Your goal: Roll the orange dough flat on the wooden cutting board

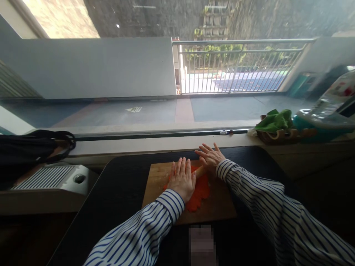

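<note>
Orange dough (202, 192) (ragged-edged) — flat beneath a rolling pin (199, 172)

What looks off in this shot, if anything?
A pixelated patch sits at the bottom of the view, below the board; it looks odd because it masks whatever is behind it. The orange sheet has a ragged edge, possibly normal. Nothing else stands out.

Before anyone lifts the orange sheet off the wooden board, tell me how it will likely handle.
The orange sheet is probably soft and floppy, since it lies flat on the wooden board beneath a rolling pin. Its lobed, uneven lower edge may tear. It could sag if lifted from one side, as it looks thin.
</note>
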Demonstrator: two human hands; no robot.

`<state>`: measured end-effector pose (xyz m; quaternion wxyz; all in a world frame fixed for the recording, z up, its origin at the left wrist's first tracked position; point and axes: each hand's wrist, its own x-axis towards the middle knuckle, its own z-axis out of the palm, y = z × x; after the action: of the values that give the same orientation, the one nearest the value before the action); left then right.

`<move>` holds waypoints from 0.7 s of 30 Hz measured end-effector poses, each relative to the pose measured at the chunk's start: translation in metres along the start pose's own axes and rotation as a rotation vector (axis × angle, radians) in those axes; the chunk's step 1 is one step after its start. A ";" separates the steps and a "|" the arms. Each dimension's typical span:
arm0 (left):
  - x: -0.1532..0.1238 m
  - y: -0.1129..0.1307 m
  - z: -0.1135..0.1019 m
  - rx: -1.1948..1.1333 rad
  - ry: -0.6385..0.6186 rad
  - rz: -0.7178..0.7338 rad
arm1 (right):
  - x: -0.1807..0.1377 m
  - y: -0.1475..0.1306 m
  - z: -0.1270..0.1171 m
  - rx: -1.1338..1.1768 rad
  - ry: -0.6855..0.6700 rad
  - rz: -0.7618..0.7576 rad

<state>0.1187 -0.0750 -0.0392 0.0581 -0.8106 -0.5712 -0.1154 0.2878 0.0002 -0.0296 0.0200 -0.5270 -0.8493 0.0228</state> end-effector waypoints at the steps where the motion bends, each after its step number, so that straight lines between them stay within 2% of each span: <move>1: 0.003 -0.003 0.001 -0.005 -0.007 -0.012 | 0.006 -0.001 -0.001 0.002 -0.001 -0.007; 10: 0.021 -0.028 0.004 -0.052 -0.040 -0.141 | 0.055 -0.014 -0.006 0.067 0.038 -0.066; 14: 0.024 -0.037 0.004 -0.048 -0.001 -0.192 | 0.073 -0.023 -0.007 0.084 0.028 -0.064; 17: 0.023 -0.035 0.003 -0.055 0.004 -0.193 | 0.073 -0.024 -0.009 0.091 0.017 -0.060; 21: 0.014 -0.019 -0.001 -0.052 -0.017 -0.123 | 0.050 -0.015 -0.008 0.078 0.000 -0.042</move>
<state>0.1053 -0.0560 -0.0358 0.0251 -0.7760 -0.6173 -0.1267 0.2522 0.0385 -0.0202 0.0408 -0.5077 -0.8588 0.0555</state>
